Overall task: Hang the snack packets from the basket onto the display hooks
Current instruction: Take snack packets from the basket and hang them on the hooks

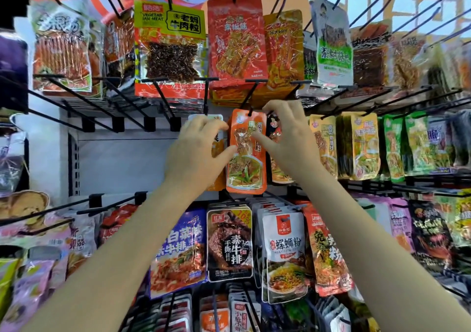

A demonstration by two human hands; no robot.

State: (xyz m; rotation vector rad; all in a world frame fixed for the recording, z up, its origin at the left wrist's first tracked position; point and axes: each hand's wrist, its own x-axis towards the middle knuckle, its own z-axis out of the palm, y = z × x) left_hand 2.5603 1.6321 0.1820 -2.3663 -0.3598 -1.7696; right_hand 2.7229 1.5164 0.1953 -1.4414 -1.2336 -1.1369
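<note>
Both hands are up at the middle row, working one orange packet (246, 150) onto a black hook (251, 97). The left hand (201, 150) pinches its left edge between thumb and fingers; the right hand (285, 133) grips the top right corner, thumb pressed on the front. The hook's tip sits right at the hang hole, so this one looks almost on. The basket is out of view, so what remains is anyone's guess. Room is tight: yellow packets (356, 145) crowd the right, the row above hangs close overhead, while bare hooks (76, 107) and back panel (122, 163) lie open to the left.
</note>
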